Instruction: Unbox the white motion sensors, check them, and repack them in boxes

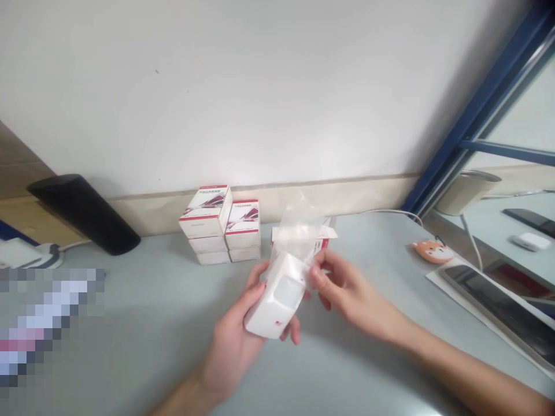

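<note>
White oblong plastic device (277, 303): grasped by left hand (236, 341). Right hand (344, 292) pinches clear plastic bag (300, 222), device's 1 o'clock.

I'm counting now: one white device (280, 297), one clear bag (300, 218), two box stacks (203, 225), one open box (328, 232), one orange animal-faced item (432, 252).

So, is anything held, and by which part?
The left hand holds the white device from beneath, thumb on its side; the right hand near its top.
</note>
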`<move>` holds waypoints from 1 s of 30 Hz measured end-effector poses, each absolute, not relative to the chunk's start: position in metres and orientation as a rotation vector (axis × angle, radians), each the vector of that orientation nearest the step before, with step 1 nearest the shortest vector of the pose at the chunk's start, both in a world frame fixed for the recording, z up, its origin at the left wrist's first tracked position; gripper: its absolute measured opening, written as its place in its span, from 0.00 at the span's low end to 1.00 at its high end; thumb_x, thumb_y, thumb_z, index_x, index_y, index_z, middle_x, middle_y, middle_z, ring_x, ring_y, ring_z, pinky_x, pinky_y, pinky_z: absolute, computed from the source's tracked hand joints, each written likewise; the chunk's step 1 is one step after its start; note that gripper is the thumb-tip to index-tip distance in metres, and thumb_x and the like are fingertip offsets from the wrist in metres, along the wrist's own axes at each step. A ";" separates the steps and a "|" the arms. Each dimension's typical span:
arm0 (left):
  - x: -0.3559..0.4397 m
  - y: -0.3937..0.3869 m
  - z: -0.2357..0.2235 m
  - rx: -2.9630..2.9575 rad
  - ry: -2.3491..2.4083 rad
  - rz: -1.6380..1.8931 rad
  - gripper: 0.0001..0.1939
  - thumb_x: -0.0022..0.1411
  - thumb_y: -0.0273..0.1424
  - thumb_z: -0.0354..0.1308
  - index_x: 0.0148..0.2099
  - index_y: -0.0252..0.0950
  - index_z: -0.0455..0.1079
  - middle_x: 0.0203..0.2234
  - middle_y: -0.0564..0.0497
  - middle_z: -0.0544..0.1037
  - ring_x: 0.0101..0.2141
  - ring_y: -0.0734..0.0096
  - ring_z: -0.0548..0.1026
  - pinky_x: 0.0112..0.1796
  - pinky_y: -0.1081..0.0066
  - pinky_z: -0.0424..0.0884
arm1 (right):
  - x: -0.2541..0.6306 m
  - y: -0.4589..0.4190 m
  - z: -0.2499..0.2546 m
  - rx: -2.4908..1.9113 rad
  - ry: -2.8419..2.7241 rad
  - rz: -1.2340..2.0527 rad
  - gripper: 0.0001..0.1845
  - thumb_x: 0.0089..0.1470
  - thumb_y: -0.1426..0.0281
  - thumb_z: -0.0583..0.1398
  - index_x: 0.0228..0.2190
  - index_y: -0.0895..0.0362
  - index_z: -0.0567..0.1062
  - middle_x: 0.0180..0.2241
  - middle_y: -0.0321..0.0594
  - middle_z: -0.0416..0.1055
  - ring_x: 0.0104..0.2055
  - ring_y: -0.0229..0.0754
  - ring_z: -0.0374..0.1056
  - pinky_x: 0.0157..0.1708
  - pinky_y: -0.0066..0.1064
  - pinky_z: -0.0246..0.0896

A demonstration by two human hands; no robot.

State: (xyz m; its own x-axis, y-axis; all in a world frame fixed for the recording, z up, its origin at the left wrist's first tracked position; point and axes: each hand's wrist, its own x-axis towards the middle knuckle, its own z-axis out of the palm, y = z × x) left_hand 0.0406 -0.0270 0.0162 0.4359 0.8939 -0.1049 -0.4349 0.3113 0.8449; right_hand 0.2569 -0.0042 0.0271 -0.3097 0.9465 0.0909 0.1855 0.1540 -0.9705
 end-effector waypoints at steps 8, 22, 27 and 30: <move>0.041 -0.027 0.000 0.978 0.857 0.976 0.23 0.74 0.45 0.55 0.67 0.48 0.63 0.58 0.46 0.77 0.58 0.52 0.73 0.52 0.62 0.67 | 0.253 -0.001 0.016 -0.905 -1.586 1.396 0.22 0.64 0.49 0.62 0.47 0.54 0.75 0.40 0.41 0.78 0.40 0.42 0.73 0.38 0.31 0.67; 0.044 -0.034 0.001 1.433 1.100 1.169 0.28 0.69 0.33 0.64 0.69 0.43 0.69 0.65 0.42 0.72 0.67 0.45 0.63 0.67 0.57 0.53 | 0.263 0.004 0.006 -1.064 -2.008 0.973 0.20 0.62 0.54 0.66 0.50 0.51 0.77 0.46 0.41 0.80 0.43 0.46 0.74 0.44 0.36 0.68; 0.036 -0.025 -0.004 1.624 1.158 0.999 0.21 0.73 0.36 0.59 0.65 0.43 0.73 0.61 0.42 0.76 0.60 0.46 0.71 0.63 0.55 0.61 | 0.266 0.010 0.004 -1.056 -2.075 0.974 0.23 0.63 0.52 0.65 0.54 0.51 0.76 0.54 0.45 0.78 0.51 0.51 0.75 0.50 0.40 0.70; 0.033 -0.025 -0.001 1.690 1.152 0.965 0.23 0.72 0.37 0.59 0.67 0.42 0.70 0.62 0.41 0.75 0.61 0.45 0.71 0.64 0.54 0.61 | 0.267 0.011 0.005 -1.039 -2.170 0.896 0.23 0.64 0.53 0.64 0.55 0.50 0.75 0.58 0.46 0.76 0.56 0.53 0.74 0.54 0.41 0.69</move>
